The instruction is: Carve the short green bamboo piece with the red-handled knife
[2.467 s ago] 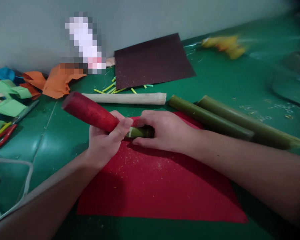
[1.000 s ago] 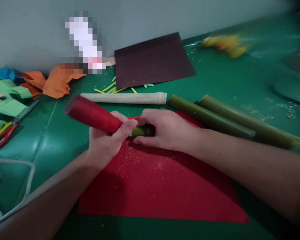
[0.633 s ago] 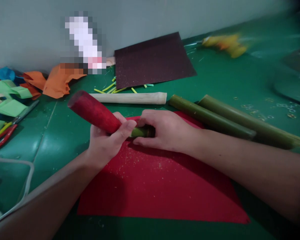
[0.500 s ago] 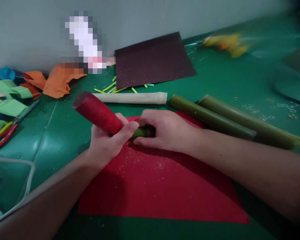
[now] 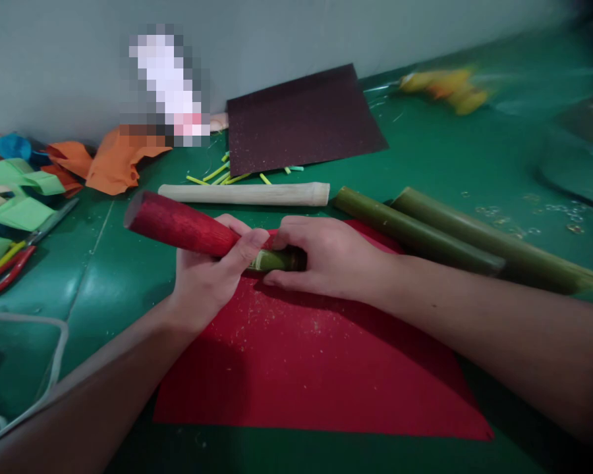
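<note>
My left hand (image 5: 210,276) is wrapped round a roll of red sandpaper (image 5: 182,224), its thumb lying along the near side. The roll points left, and its right end meets a green bamboo tube (image 5: 279,261) in front of me. Pale scuff marks show on the bamboo beside my left thumb. My right hand (image 5: 321,253) grips the tube's right end, fingers curled over the top and thumb below. How far the bamboo reaches inside the roll is hidden. Beneath both hands lies a flat red sheet (image 5: 326,368) sprinkled with fine pale dust.
Behind my hands lie a pale peeled bamboo piece (image 5: 247,193) and a dark brown sheet (image 5: 301,122). Two green bamboo tubes (image 5: 425,230) rest at right, near several small clear rings (image 5: 556,214). Red-handled scissors (image 5: 12,270) and orange crepe paper (image 5: 113,161) sit at left.
The red sandpaper roll has swung down to the left, so it lies flatter, and more scuffed bamboo shows by the left thumb. The right hand has barely moved.
</note>
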Tool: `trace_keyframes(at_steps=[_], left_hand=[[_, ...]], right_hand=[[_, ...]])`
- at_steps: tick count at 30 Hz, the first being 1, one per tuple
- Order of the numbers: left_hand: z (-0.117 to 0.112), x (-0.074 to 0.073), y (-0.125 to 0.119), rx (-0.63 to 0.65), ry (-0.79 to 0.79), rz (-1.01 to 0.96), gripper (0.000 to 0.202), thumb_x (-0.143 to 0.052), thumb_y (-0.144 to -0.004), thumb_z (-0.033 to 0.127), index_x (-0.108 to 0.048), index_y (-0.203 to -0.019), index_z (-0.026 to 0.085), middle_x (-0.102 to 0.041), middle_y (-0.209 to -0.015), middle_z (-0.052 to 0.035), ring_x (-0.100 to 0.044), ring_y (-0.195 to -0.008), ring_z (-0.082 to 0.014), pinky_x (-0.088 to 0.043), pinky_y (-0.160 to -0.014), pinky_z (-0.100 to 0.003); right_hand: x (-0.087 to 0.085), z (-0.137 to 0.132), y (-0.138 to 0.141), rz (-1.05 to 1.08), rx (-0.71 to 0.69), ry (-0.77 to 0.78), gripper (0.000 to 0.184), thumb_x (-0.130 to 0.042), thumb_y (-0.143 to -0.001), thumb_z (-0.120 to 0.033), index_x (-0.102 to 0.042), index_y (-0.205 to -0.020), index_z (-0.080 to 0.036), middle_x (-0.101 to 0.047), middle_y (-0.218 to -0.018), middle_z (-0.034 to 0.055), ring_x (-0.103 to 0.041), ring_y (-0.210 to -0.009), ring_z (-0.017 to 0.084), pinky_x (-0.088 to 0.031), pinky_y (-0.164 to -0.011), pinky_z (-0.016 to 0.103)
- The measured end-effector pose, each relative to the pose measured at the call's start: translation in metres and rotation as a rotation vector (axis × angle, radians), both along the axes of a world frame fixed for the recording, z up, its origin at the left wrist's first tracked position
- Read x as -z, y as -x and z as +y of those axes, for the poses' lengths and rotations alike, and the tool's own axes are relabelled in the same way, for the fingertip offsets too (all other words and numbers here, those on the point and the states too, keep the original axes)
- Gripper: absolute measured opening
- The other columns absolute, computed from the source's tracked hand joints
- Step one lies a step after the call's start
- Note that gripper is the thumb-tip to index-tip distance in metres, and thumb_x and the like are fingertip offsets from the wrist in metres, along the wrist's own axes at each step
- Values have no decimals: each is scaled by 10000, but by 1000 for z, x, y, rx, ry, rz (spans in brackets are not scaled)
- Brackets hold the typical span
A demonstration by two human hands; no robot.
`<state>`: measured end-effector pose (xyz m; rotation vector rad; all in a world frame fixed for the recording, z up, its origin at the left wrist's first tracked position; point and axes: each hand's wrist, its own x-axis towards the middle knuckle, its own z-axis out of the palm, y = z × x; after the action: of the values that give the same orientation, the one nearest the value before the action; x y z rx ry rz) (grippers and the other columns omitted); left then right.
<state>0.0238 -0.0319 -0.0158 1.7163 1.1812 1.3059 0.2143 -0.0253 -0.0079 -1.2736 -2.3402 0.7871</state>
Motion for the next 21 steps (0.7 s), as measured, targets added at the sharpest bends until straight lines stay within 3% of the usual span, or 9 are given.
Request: trace_keyframes(at_steps=[15, 21], left_hand=[[-2, -3, -2, -7, 22, 16, 253, -766, -844, 270, -640, -635, 204, -587, -592, 29, -515, -518, -87, -490, -541, -221], [0, -2, -1, 10, 41, -1, 309, -767, -853, 325, -616, -615, 198, -558, -579, 23, -496, -517, -87, -461, -525, -223]], right_hand=[[0, -1, 0, 25, 6, 24, 288, -788, -822, -413, -624, -832, -177, -518, -784, -23, -441, -685, 116, -265, -636, 291], [0, -2, 0, 21, 19, 26, 303, -797, -809, -426, -614, -820, -184, -521, -782, -23, -432, -679, 115, -267, -633, 290]])
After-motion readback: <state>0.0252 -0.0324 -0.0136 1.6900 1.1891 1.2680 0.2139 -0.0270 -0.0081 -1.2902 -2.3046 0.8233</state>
